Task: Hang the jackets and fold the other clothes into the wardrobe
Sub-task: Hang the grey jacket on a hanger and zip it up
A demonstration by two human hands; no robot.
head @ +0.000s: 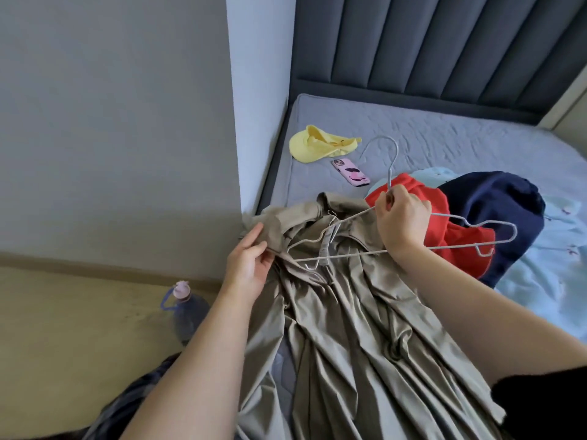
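Threading hanger [444, 239]: your right hand [401, 217] pinches its neck, left hand [251, 258] pinches the collar. Khaki jacket [349, 312] on bed [444, 134] looks thin, slippery; grip the shoulder seam.

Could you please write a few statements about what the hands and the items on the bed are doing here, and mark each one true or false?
1. The right hand grips the wire hanger at its neck. True.
2. The left hand holds the phone. False: it pinches the khaki jacket; the phone lies on the mattress.
3. The yellow cap lies beside the phone. True.
4. The hanger already hangs in a wardrobe. False: it is held over the bed.
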